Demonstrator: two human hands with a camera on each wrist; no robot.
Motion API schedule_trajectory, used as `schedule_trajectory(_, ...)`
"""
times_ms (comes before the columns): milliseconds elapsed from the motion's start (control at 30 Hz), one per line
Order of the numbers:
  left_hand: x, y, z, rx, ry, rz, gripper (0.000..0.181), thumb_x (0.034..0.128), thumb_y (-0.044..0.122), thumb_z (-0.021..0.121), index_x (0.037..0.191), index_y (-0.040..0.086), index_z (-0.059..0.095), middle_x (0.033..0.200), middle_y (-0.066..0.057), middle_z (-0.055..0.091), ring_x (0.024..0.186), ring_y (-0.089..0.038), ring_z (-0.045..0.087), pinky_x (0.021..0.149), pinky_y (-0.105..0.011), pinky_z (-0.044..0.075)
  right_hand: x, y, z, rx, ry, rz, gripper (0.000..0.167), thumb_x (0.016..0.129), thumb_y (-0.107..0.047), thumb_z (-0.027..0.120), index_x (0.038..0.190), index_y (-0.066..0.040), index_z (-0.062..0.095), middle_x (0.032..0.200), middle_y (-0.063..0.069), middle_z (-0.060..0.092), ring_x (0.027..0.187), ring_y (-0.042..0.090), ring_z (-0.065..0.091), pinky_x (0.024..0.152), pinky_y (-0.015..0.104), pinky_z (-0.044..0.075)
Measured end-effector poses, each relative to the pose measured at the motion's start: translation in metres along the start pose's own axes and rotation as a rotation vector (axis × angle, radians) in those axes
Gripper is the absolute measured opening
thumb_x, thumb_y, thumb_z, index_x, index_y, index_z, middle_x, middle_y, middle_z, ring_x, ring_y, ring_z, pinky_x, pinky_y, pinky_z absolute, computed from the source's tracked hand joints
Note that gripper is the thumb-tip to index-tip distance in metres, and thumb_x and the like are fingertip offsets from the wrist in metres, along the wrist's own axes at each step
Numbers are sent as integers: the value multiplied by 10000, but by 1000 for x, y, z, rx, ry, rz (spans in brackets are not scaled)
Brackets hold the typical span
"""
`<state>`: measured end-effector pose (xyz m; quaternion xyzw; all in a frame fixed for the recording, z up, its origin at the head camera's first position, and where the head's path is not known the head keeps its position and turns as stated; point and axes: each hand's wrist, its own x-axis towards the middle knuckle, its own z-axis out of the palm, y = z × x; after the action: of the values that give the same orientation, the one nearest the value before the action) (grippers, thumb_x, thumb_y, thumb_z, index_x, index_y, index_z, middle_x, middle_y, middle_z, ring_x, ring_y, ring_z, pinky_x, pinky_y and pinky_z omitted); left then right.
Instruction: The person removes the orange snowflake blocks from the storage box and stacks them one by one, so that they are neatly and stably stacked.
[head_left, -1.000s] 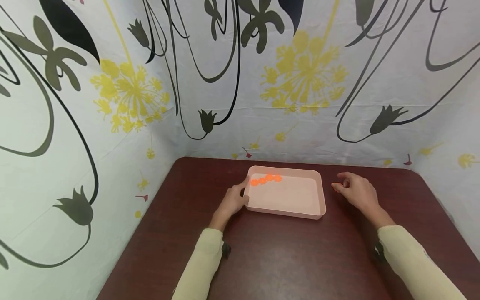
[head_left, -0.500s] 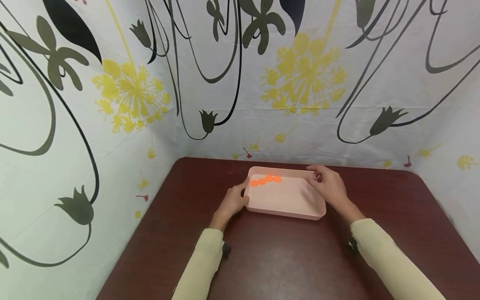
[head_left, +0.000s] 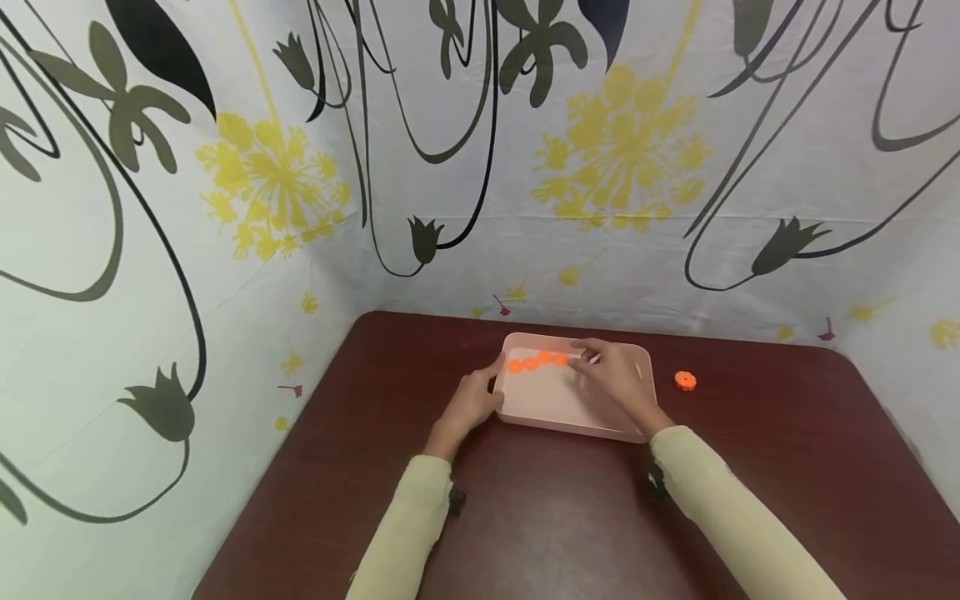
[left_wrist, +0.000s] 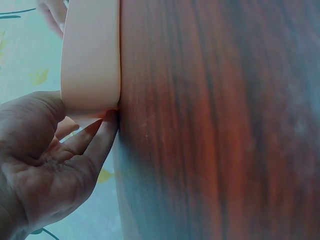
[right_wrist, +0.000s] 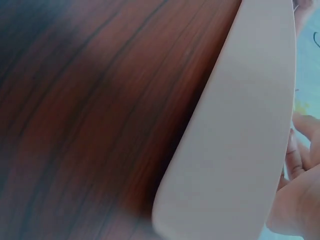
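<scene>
In the head view, the left hand (head_left: 468, 404) grips the tray (head_left: 543, 398), presumably steadying it; whether the right hand (head_left: 615, 375), beside the orange pieces (head_left: 531, 363) inside, holds anything is unclear. The left wrist view shows that grip; the right wrist view leaves the other unsettled.

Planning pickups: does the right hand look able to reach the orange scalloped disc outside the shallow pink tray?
Likely yes: only the tray's low rim separates the right hand from the disc.

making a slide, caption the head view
Left hand holds a pink tray; right hand over it, beside a row of orange discs.
</scene>
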<state>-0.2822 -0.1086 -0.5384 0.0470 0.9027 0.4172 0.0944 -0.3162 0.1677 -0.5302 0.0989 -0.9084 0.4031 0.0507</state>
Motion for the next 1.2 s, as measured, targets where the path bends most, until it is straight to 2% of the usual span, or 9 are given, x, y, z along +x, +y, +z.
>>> schedule_trajectory(267, 2, -1, 1, -2, -2, -10, 774, 984, 55, 606, 1664, 294, 323, 1644, -34, 483, 561, -148, 353, 541, -267, 383, 17, 1, 19, 207, -32, 213, 367, 968, -160, 747, 1298, -1, 722, 833, 94, 725, 633, 115, 593, 571, 250, 477)
schedule_trajectory(367, 2, -1, 1, -3, -1, -15, 778, 990, 56, 610, 1663, 309, 314, 1648, -23, 478, 566, -149, 362, 540, -264, 385, 20, 2, 22, 250, -31, 294, 375, 963, -167, 753, 1298, -2, 723, 891, 102, 747, 649, 85, 604, 588, 235, 497)
schedule_trajectory(433, 3, -1, 2, -4, 0, -11, 781, 991, 54, 613, 1663, 312, 311, 1655, -20, 470, 576, -149, 370, 541, -261, 388, 21, 2, 23, 237, -20, 321, 385, 953, -183, 768, 1294, -7, 731, 957, 112, 766, 665, 65, 617, 603, 223, 509)
schedule_trajectory(567, 3, -2, 2, 1, 4, -12, 785, 990, 56, 615, 1662, 322, 307, 1654, -14, 471, 587, -153, 378, 543, -265, 388, 22, 0, 24, 180, 6, 325, 376, 932, -194, 789, 1256, -6, 754, 1008, 140, 777, 660, 54, 607, 606, 215, 503)
schedule_trajectory(667, 3, -2, 2, 8, 6, -14, 783, 990, 58, 615, 1660, 328, 312, 1648, -16, 479, 600, -160, 388, 553, -268, 393, 22, 0, 26, 129, 24, 320, 357, 921, -203, 797, 1217, -6, 768, 1020, 158, 783, 692, 96, 619, 619, 225, 493)
schedule_trajectory(767, 3, -2, 3, 6, 9, -18, 783, 983, 53, 617, 1658, 325, 326, 1645, -24, 485, 627, -169, 415, 568, -267, 409, 21, 0, 30, 67, 27, 315, 364, 910, -236, 810, 1197, -14, 777, 1094, 169, 787, 840, 186, 665, 703, 278, 510)
schedule_trajectory(933, 2, -1, 3, 5, 6, -27, 783, 982, 53, 620, 1658, 321, 330, 1657, -24, 469, 631, -171, 415, 564, -271, 409, 20, -2, 36, -22, 39, 295, 407, 878, -270, 839, 1177, -1, 775, 1204, 193, 766, 1094, 335, 678, 911, 453, 542)
schedule_trajectory(1033, 2, -1, 2, 2, 3, -26, 783, 979, 48, 613, 1660, 312, 329, 1655, -28, 472, 619, -169, 402, 551, -273, 396, 21, -4, 40, -59, 64, 278, 394, 872, -258, 846, 1152, 8, 771, 1182, 202, 762, 1096, 364, 676, 951, 511, 531)
schedule_trajectory(1200, 2, 0, 1, 5, 7, -17, 783, 975, 46, 608, 1662, 298, 329, 1661, -33, 462, 660, -184, 431, 549, -269, 393, 22, -5, 45, -88, 95, 265, 340, 870, -226, 847, 1088, 19, 754, 1097, 189, 755, 987, 345, 665, 875, 494, 537)
